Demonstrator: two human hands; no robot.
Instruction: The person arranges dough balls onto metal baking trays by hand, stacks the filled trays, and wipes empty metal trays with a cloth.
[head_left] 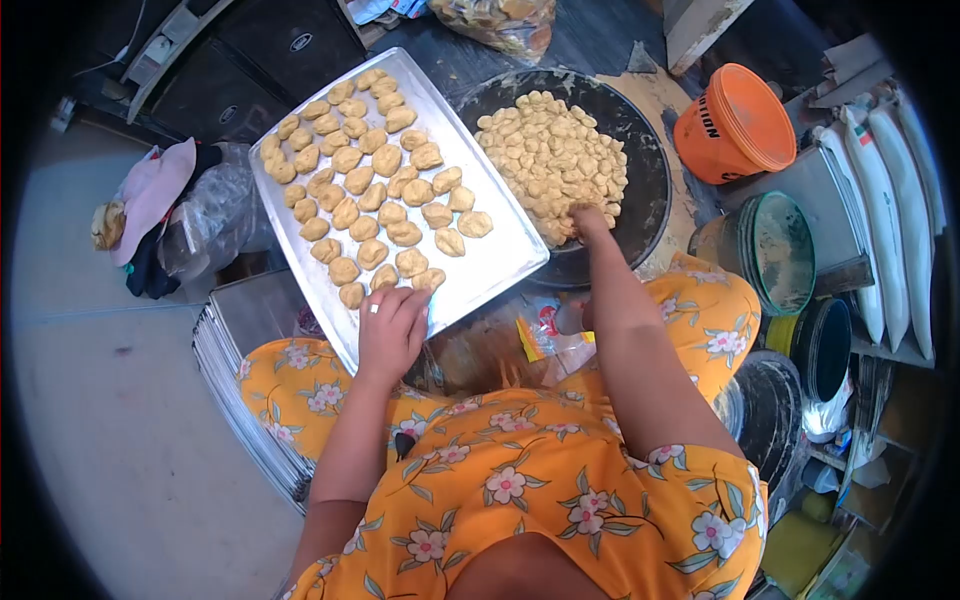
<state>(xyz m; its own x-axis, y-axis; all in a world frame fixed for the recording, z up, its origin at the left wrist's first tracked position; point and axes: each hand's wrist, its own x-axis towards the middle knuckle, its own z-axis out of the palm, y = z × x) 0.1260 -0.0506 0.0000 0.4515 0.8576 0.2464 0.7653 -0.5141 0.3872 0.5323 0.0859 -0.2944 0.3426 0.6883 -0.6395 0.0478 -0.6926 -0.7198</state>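
Note:
A silver metal tray [505, 262] lies tilted across my lap's front, with several rows of tan dough pieces [372, 195] on it. My left hand [392, 325], a ring on one finger, rests over the tray's near end. Its fingers are stretched out and touch the closest dough pieces, with the fingertips partly hidden. To the right of the tray stands a round black basin [650, 215] holding a heap of similar dough pieces [550, 155]. My right hand [590, 222] reaches into the heap's near edge, its fingers closed on dough there.
An orange bucket [735, 125] stands right of the basin, near a green-rimmed container [782, 255]. A clear bag of tan pieces [500, 25] sits behind. Stacked trays [245, 400] and a plastic bag [220, 215] lie left. A yellow wrapper [535, 338] is before my lap.

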